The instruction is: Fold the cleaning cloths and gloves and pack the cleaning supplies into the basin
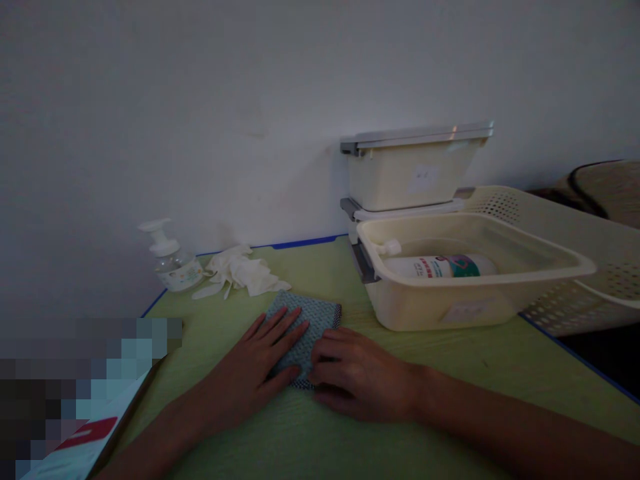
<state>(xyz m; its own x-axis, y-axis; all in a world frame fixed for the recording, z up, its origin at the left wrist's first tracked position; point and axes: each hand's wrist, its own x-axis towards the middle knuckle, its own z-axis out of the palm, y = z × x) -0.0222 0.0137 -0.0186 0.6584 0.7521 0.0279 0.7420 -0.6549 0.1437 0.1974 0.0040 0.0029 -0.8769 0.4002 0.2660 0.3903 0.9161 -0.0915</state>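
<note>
So the blue textured square cloth (320,313) is lying on the pale-green tabletop (430,353), with the left hand (257,363) laid across it, fingers spread apart. The right hand (357,373) is curled at its right edge, can't tell if it's actually pinching; crumpled thin white gloves (247,270) lie just beyond.

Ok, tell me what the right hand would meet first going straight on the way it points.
The left hand, probably on its thumb side; it lies flat on the blue cloth, which the right hand seems to touch too. Exact depth between them is unclear.
</note>
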